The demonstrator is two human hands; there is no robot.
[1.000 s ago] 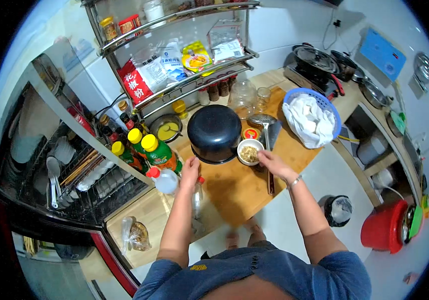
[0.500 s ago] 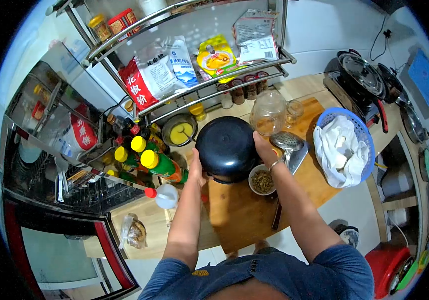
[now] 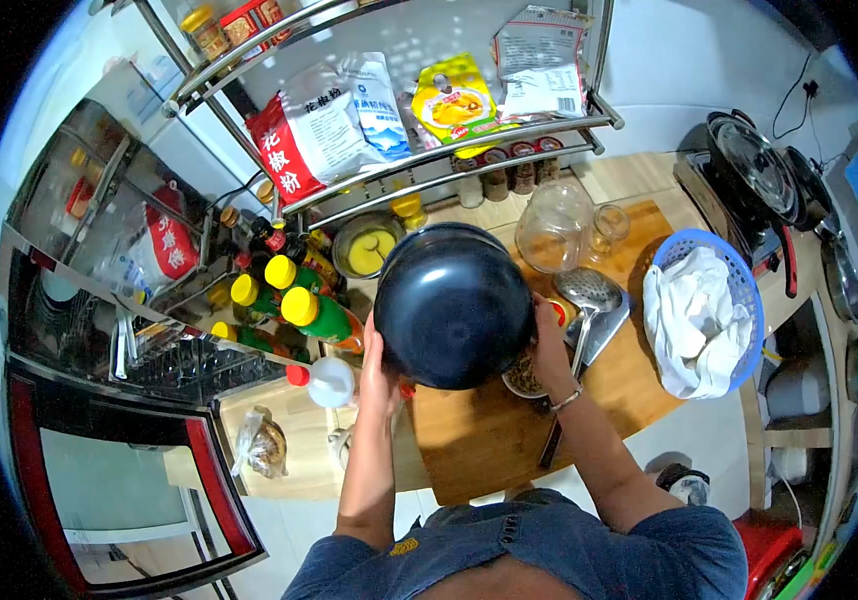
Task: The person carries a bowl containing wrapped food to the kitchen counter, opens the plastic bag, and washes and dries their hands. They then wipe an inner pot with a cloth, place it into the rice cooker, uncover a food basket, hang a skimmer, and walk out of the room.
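Observation:
A dark, glossy round bowl [image 3: 457, 310] is between my hands, its underside turned up toward me and tilted. My left hand [image 3: 377, 372] grips its left edge, and my right hand [image 3: 549, 352] grips the right one. What lies under the bowl is hidden. Beside my right hand, a small bowl of dried greenish bits [image 3: 522, 380] is partly covered. A slotted skimmer [image 3: 589, 290] rests on a cleaver blade [image 3: 609, 325] to the right. Beyond the dark bowl stands a metal bowl of yellow liquid [image 3: 364, 248] with a spoon in it.
Underneath is a wooden cutting board [image 3: 469, 440]. Glass jars [image 3: 554, 235] stand behind, below a metal rack [image 3: 449, 150] of seasoning bags. Yellow-capped bottles [image 3: 309, 310] crowd the left. A blue basket with white cloth [image 3: 754, 320] sits right, near a lidded pan [image 3: 749, 165].
Both hands have drawn the dark bowl closer to me and tipped it, so its base now faces nearer my side. It covers more of the small bowl. The camera view has shifted slightly.

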